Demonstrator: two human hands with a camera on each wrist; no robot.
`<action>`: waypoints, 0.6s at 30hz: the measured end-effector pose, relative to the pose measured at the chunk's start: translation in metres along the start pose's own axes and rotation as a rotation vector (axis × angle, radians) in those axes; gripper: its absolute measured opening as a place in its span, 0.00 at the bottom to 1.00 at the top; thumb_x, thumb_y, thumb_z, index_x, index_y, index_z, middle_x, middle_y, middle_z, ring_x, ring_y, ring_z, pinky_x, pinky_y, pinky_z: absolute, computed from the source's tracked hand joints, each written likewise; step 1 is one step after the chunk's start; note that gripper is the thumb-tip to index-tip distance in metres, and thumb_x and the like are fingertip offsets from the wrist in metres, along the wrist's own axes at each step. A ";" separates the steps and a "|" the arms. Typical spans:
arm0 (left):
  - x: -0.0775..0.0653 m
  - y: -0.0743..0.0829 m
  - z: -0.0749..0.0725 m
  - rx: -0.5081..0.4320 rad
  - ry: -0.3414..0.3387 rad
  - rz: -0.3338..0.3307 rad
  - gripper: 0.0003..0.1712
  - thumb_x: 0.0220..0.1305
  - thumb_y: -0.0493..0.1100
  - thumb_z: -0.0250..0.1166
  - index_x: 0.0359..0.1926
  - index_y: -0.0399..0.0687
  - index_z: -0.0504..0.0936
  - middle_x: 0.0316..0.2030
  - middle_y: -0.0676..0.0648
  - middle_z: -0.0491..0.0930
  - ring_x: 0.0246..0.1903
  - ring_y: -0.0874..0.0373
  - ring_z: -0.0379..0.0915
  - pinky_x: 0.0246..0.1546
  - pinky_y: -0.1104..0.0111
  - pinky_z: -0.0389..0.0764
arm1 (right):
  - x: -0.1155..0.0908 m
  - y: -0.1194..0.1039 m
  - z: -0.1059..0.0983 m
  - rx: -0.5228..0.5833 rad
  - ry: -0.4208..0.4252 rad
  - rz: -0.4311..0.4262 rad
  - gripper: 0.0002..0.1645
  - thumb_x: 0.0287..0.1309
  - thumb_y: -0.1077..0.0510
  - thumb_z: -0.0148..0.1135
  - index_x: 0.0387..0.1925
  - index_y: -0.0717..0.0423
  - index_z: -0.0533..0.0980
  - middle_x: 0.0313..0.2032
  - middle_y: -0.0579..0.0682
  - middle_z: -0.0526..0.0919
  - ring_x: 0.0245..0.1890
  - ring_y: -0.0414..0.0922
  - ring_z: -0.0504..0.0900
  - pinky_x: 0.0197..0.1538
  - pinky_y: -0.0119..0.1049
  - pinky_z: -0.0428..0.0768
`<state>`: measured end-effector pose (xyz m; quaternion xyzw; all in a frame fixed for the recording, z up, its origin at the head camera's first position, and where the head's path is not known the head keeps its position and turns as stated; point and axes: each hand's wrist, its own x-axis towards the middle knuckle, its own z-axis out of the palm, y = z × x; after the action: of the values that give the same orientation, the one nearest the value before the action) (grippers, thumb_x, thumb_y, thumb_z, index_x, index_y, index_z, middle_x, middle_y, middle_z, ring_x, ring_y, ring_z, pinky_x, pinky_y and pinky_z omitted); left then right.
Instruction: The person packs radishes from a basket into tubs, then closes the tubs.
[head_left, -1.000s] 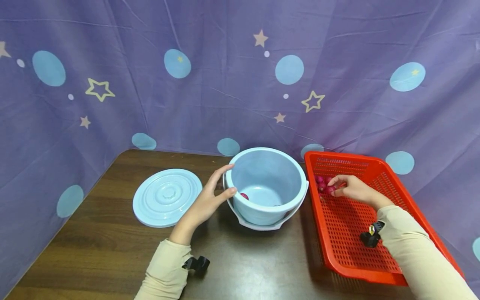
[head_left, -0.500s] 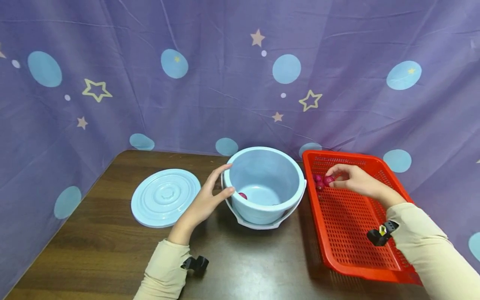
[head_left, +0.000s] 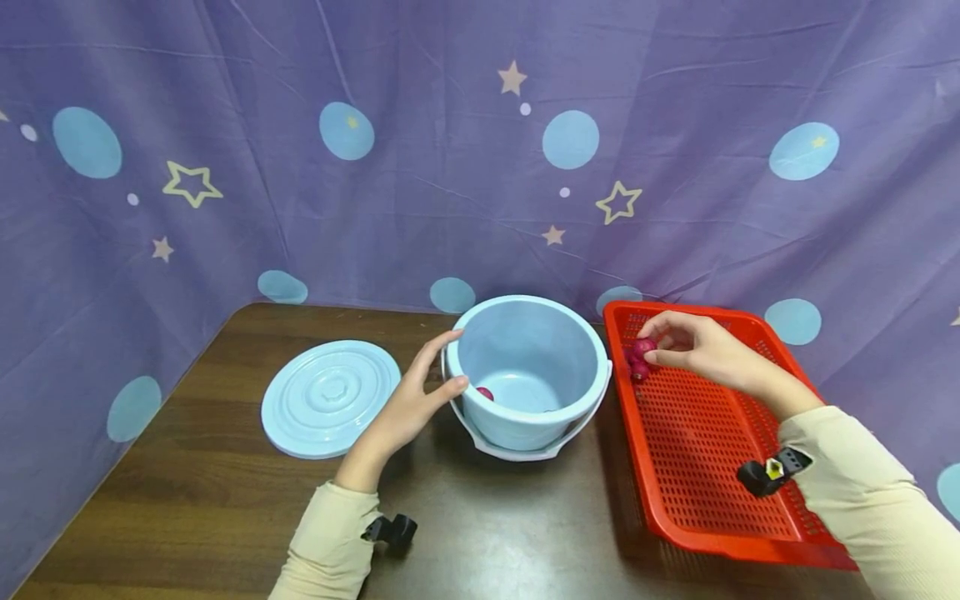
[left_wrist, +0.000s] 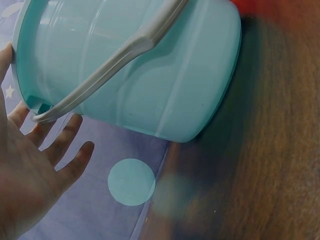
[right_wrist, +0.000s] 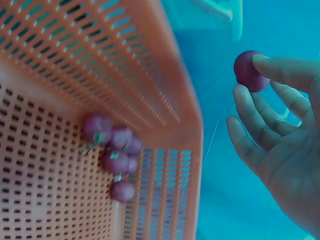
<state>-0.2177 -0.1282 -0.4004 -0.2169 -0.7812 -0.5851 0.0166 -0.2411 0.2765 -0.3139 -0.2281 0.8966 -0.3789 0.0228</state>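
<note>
My right hand (head_left: 693, 346) pinches a red radish (right_wrist: 248, 71) between thumb and fingertips, over the far left corner of the red basket (head_left: 652, 500). Several more radishes (right_wrist: 117, 160), some with short green stems, lie clustered in that corner in the right wrist view. My left hand (head_left: 411, 400) is at the left rim of the light blue bucket (head_left: 517, 432), thumb and index fingertips touching it. In the left wrist view its fingers are spread near the bucket handle (left_wrist: 115, 65) where it joins the rim. One radish (head_left: 485, 392) shows inside the bucket.
A round light blue lid (head_left: 330, 400) lies flat on the brown wooden table (head_left: 187, 483), left of the bucket. The basket stands close to the bucket's right side. A purple curtain (head_left: 420, 167) with stars and dots hangs behind the table.
My right hand has risen and moved slightly left and away from me, toward the basket's far corner, with a radish pinched in it. My left hand has stayed at the bucket rim.
</note>
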 end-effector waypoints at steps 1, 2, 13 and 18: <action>0.000 0.000 0.000 0.000 0.001 0.001 0.37 0.68 0.49 0.63 0.74 0.61 0.60 0.72 0.49 0.58 0.57 0.48 0.67 0.57 0.51 0.68 | 0.001 -0.003 0.001 0.009 -0.004 -0.003 0.11 0.60 0.63 0.69 0.44 0.57 0.79 0.35 0.51 0.83 0.34 0.45 0.82 0.39 0.31 0.79; 0.000 0.000 0.000 0.000 0.001 0.002 0.37 0.68 0.49 0.63 0.74 0.61 0.60 0.71 0.49 0.58 0.57 0.48 0.67 0.56 0.51 0.68 | 0.001 -0.006 0.002 0.012 -0.006 -0.007 0.11 0.60 0.62 0.69 0.44 0.57 0.79 0.35 0.51 0.83 0.34 0.46 0.82 0.39 0.31 0.79; 0.000 0.002 0.000 0.003 -0.003 0.000 0.36 0.69 0.51 0.62 0.74 0.62 0.60 0.71 0.49 0.59 0.55 0.47 0.67 0.55 0.51 0.68 | 0.008 -0.037 0.015 0.057 -0.026 -0.060 0.13 0.59 0.59 0.71 0.45 0.54 0.79 0.33 0.51 0.83 0.32 0.46 0.81 0.36 0.35 0.80; -0.001 0.001 0.000 0.012 0.002 0.001 0.37 0.68 0.52 0.63 0.74 0.63 0.60 0.69 0.48 0.60 0.53 0.48 0.67 0.53 0.53 0.69 | 0.014 -0.049 0.024 0.101 -0.064 -0.070 0.13 0.59 0.58 0.71 0.44 0.53 0.78 0.32 0.53 0.82 0.30 0.52 0.80 0.30 0.38 0.81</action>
<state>-0.2163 -0.1281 -0.3993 -0.2165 -0.7846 -0.5806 0.0187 -0.2296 0.2248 -0.2957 -0.2698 0.8667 -0.4166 0.0500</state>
